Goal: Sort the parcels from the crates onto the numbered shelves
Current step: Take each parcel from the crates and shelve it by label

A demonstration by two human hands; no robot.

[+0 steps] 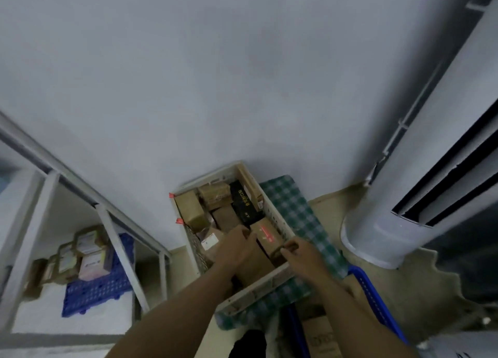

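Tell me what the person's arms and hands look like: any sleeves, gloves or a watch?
Both forearms are bare down to the bottom edge of the picture, and no sleeves show. The left hand and the right hand wear no gloves. I can make out no watch, bracelet or ring, but the picture is too blurred to rule out something small.

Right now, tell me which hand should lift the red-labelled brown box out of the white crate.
Left, probably. The left hand lies against the red-labelled box in the white crate, fingers curled at its edge; the right hand seems busy pinching a small dark thing.
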